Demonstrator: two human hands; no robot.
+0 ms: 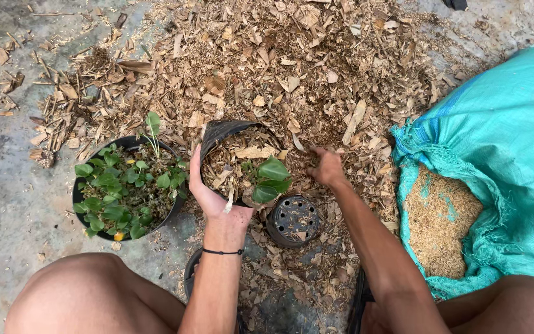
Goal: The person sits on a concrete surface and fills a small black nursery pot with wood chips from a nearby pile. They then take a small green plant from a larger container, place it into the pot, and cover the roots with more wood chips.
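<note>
We take the soft black grow bag [230,133] at the middle as our mark. Far to its left lies bare grey concrete floor [7,154] with scattered dry stalks. Just left of the bag stands a round black pot [128,143] crowded with small green-leaved plants [125,188]. Our left hand [208,195] curls around the bag's left wall, gripping its floppy rim. The bag is filled with pale wood chips, and a broad-leaved seedling [270,179] sits at its right side. Below and right of the bag an empty black plastic pot [293,219] lies tipped, its holed bottom facing up. Right of the bag our right hand [327,167] presses down into the mulch heap [292,62], fingers bunched among the flakes; we cannot tell whether it holds any. Far right of the bag slumps an open teal woven sack [502,130] holding fine tan husks [440,219].
</note>
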